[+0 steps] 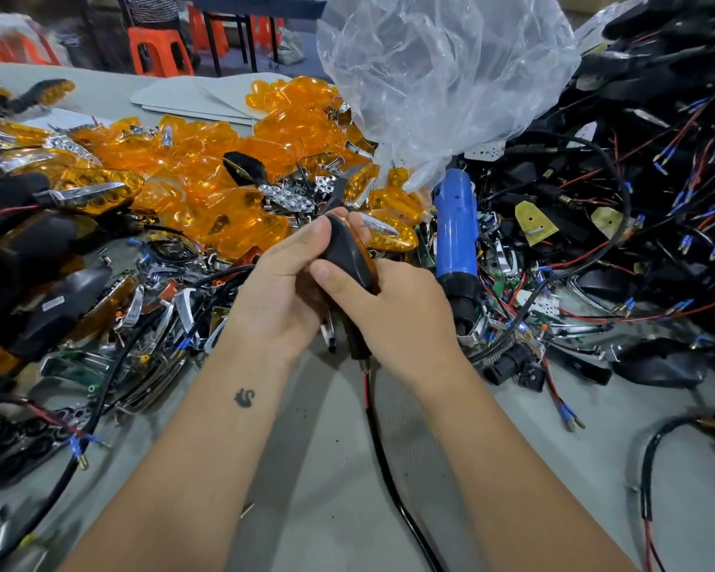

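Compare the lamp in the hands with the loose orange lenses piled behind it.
The lamp has a black housing; the lenses are bare orange shells. The lamp is gripped by the left hand and right hand; the lenses lie heaped on the table. Both show amber plastic.

Your hands are bare, the left hand (281, 295) and the right hand (405, 315) alike, with plain fingers and knuckles. The right thumbnail (322, 272), which faces the camera, is cut short and unpainted. Both of your forearms run bare from the wrists to the lower edge of the view. On your left forearm (207, 468), nearer the wrist than the elbow, sits a small dark tattoo (244, 398). It is shaped like a swan with a curled neck, filled in solid, and it is the one marking that shows.
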Available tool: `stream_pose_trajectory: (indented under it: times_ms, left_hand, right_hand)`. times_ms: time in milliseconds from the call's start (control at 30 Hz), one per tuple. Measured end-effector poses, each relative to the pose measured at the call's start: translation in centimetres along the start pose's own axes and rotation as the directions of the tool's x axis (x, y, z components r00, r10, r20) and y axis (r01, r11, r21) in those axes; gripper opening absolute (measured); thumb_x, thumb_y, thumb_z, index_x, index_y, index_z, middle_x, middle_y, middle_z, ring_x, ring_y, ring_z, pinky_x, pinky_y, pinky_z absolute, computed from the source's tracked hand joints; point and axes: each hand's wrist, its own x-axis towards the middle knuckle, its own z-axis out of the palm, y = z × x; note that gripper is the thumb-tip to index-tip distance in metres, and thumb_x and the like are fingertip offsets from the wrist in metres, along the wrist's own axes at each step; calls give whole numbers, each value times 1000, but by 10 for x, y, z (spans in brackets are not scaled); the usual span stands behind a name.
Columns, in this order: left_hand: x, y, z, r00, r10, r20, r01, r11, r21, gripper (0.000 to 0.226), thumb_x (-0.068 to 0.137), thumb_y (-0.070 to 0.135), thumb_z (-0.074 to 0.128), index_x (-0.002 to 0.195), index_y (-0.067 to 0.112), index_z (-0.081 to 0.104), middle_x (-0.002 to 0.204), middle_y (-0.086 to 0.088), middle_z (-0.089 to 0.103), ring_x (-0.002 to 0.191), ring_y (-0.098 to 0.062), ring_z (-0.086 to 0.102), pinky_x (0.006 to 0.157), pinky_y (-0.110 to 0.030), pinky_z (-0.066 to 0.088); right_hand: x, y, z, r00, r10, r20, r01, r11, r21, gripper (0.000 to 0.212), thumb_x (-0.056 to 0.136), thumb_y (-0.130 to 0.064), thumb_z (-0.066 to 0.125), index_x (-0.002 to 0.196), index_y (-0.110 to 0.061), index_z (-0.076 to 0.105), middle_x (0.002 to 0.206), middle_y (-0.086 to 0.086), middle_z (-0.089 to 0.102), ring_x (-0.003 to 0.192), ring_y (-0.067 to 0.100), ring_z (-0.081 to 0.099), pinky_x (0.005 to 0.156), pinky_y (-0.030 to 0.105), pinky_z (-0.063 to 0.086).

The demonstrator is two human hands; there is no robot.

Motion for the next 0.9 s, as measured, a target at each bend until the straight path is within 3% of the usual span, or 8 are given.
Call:
stream_pose_trajectory:
  times_ms: [100, 233, 400, 500, 633, 700, 800, 900]
  left_hand:
    - [-1, -2, 4, 999, -42, -3, 42, 998, -57, 19, 79, 21, 63, 84, 12, 79, 96, -6, 74, 93, -19, 72, 83, -31, 60]
    - [-3, -1, 5, 998, -59, 29, 61, 995, -79, 20, 81, 23, 62, 83, 13, 79, 94, -3, 74, 91, -17, 71, 83, -29, 59]
    - [-2, 0, 3, 998, -47, -47, 46, 999, -27, 18, 79, 22, 65, 82, 14, 80, 98, -4, 75, 97, -19, 71, 83, -32, 59]
    - [-2, -2, 4, 999, -41, -33, 43, 997, 68, 18, 79, 23, 65, 82, 17, 81, 99, -3, 75, 98, -17, 71, 85, -31, 59]
    - [-2, -2, 10, 999, 27, -32, -20, 978, 206, 20, 79, 33, 64, 78, 22, 80, 95, 1, 74, 93, -15, 69, 85, -32, 56]
    - [-5, -10, 18, 990, 110, -89, -82, 959, 271, 18, 82, 37, 66, 79, 23, 77, 93, -5, 74, 88, -19, 69, 81, -33, 56]
    - [-7, -19, 29, 951, 184, -248, -126, 965, 232, 32, 82, 44, 62, 78, 14, 71, 82, -13, 69, 78, -27, 68, 71, -36, 57]
    - [-7, -16, 33, 928, 218, -301, -137, 954, 268, 43, 78, 48, 59, 80, 5, 63, 78, -19, 57, 73, -30, 57, 71, -40, 48]
  right_hand:
    - [-1, -2, -2, 998, -39, -39, 33, 989, -145, 71, 80, -86, 31, 59, -20, 44, 53, -3, 54, 57, 18, 56, 56, 37, 42]
    - [-1, -2, -2, 996, -49, -79, 39, 992, -124, 67, 79, -82, 24, 57, -20, 38, 48, -4, 45, 52, 18, 50, 52, 34, 34]
    - [-1, -3, 1, 998, 19, 60, -27, 992, 122, 60, 67, -85, 49, 62, -25, 48, 50, -10, 49, 52, 10, 50, 54, 34, 40]
    - [-1, -2, 2, 998, 40, 47, -49, 976, 213, 53, 61, -81, 61, 59, -29, 51, 48, -14, 51, 49, 5, 49, 52, 33, 43]
    - [-3, -8, 3, 997, 59, -39, -57, 996, 68, 40, 64, -84, 46, 56, -46, 52, 46, -18, 51, 47, 4, 49, 48, 26, 31]
    - [-3, -13, 4, 994, 64, -90, -64, 998, 3, 38, 64, -86, 37, 59, -51, 52, 48, -22, 52, 50, 2, 51, 46, 27, 28]
    - [-4, -16, 7, 987, 82, -136, -86, 996, -26, 60, 60, -87, 29, 55, -31, 51, 45, -11, 52, 49, 9, 50, 48, 28, 31]
    - [-5, -18, 9, 990, 100, -103, -94, 994, 56, 53, 59, -86, 31, 55, -37, 52, 47, -12, 53, 51, 10, 50, 50, 28, 31]
